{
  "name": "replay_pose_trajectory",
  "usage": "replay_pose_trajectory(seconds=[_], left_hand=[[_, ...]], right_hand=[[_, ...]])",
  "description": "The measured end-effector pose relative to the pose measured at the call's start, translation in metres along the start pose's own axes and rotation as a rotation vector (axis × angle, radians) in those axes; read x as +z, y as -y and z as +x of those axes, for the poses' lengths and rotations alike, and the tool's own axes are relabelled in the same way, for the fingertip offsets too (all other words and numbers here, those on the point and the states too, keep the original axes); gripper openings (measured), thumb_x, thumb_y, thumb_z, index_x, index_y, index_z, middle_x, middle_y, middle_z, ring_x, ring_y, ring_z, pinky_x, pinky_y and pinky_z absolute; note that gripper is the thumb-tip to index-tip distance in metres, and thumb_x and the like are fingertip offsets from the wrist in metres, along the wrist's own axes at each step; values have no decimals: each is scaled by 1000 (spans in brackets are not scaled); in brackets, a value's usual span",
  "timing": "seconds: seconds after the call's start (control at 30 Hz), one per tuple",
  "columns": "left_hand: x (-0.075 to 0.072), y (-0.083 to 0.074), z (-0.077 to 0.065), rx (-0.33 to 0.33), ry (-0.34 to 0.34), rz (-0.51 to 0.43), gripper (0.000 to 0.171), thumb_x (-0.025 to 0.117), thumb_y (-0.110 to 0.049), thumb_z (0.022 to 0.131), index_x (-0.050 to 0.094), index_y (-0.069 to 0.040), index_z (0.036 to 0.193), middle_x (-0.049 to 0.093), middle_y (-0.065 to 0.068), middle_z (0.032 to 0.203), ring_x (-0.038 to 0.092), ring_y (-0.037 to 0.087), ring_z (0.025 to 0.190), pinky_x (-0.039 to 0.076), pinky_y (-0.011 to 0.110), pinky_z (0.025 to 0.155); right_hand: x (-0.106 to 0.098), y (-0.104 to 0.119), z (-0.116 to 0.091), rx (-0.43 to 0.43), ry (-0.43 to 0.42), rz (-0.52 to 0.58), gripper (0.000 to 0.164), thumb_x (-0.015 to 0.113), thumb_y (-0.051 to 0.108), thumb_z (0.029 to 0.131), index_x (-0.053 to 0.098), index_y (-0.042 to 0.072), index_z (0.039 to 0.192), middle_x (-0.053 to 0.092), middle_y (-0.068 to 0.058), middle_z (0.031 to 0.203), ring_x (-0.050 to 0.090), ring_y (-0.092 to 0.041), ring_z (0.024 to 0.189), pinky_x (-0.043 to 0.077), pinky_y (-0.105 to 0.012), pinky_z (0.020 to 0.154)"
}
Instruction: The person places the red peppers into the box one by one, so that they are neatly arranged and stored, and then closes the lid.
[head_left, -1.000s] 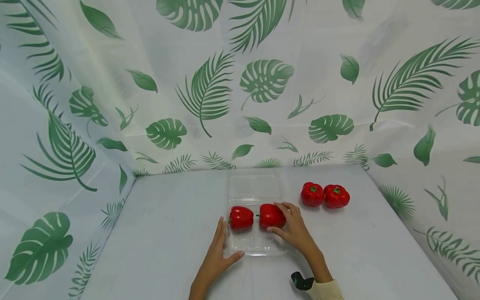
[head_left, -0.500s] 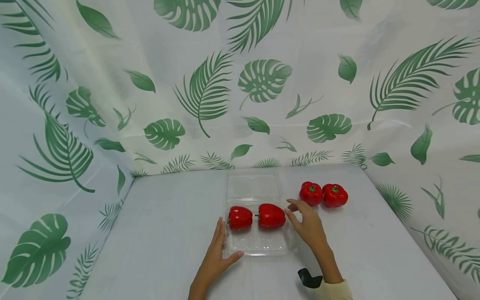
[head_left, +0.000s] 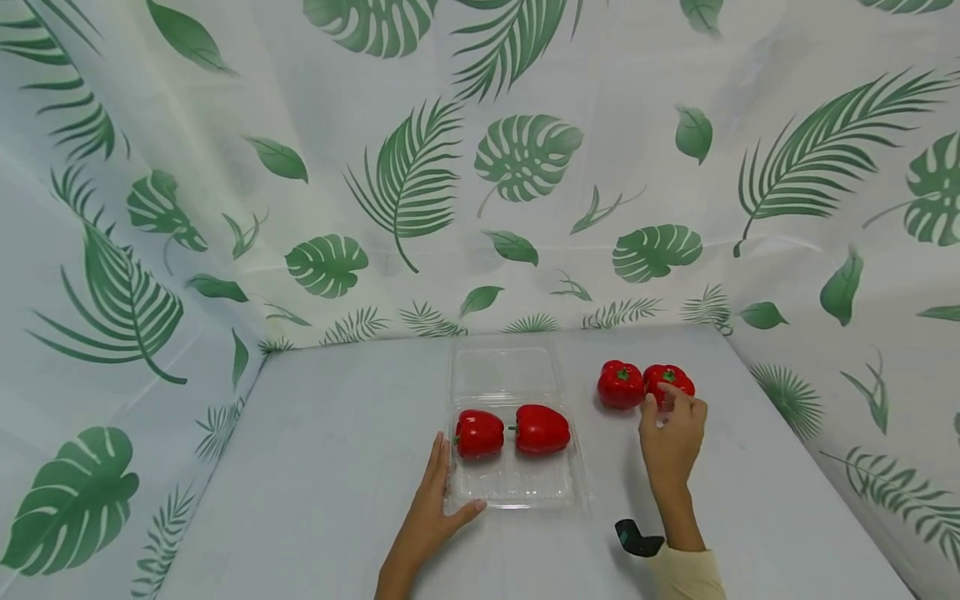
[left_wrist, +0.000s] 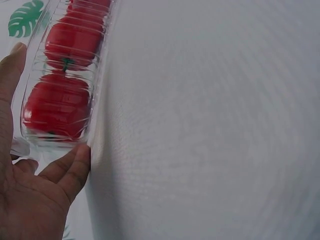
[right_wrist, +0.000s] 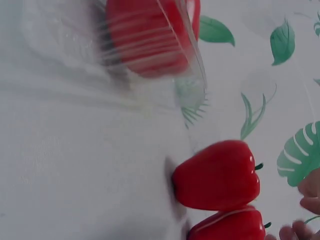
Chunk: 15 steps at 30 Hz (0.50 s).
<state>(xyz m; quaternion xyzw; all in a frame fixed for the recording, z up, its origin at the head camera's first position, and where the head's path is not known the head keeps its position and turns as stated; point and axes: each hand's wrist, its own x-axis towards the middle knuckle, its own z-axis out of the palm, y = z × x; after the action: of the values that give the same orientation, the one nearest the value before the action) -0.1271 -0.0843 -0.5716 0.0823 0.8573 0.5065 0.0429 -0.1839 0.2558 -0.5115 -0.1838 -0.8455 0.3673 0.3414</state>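
A clear plastic clamshell box (head_left: 483, 485) lies with its lid folded back. Two red bell peppers sit on their sides in its far half: a left pepper (head_left: 479, 433) and a right pepper (head_left: 542, 429). My left hand (head_left: 429, 510) touches the box's left side with extended fingers, its thumb spread by the front edge. My right hand (head_left: 673, 437) is over the near side of a red bell pepper (head_left: 666, 373), overlapping it in the head view, thumb and fingers apart. Beside that one stands another red bell pepper (head_left: 619, 385). Both have green stems up.
The raised lid (head_left: 504, 371) of the box lies toward the back of the white table (head_left: 330, 450). Behind and at the sides hangs a white curtain (head_left: 555, 283) with green leaf prints. A black wrist camera (head_left: 636, 539) is on the right wrist.
My right hand has let go of the right pepper in the box and moved right to the peppers outside. The left hand has stayed at the box.
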Motion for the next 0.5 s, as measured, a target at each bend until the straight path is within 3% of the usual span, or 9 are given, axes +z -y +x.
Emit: replay_pose_trajectory(seconds=[0.1,0.17,0.33,0.5], left_hand=[[1,0,0,-3,1,0,106,76,-48,80,11,-20,158,3,-6,166,17,28,152,40,49,109],[1,0,-1,-7,0,3,107,76,-49,79,11,-20,158,3,-7,166,16,28,152,40,49,109],[0,0,0,-12,-3,3,107,76,-49,79,11,-21,159,3,-7,166,17,28,152,40,48,109],[-1,0,0,-13,2,-11,107,76,-48,80,10,-21,159,3,-7,166,17,27,152,39,48,109]], right_hand=[[-3,-5,4,118,57,-54,46,60,14,94,51,2,137,37,-25,134,39,-34,126,52,-55,92],[-4,-9,6,167,113,-86,55,60,14,93,43,5,144,26,-25,144,28,-37,134,48,-64,97],[-2,-19,10,207,246,-133,71,59,12,92,26,8,154,3,-29,157,14,-48,141,40,-73,99],[2,-29,14,220,331,-159,78,59,10,92,16,9,157,-8,-30,159,8,-54,144,35,-76,98]])
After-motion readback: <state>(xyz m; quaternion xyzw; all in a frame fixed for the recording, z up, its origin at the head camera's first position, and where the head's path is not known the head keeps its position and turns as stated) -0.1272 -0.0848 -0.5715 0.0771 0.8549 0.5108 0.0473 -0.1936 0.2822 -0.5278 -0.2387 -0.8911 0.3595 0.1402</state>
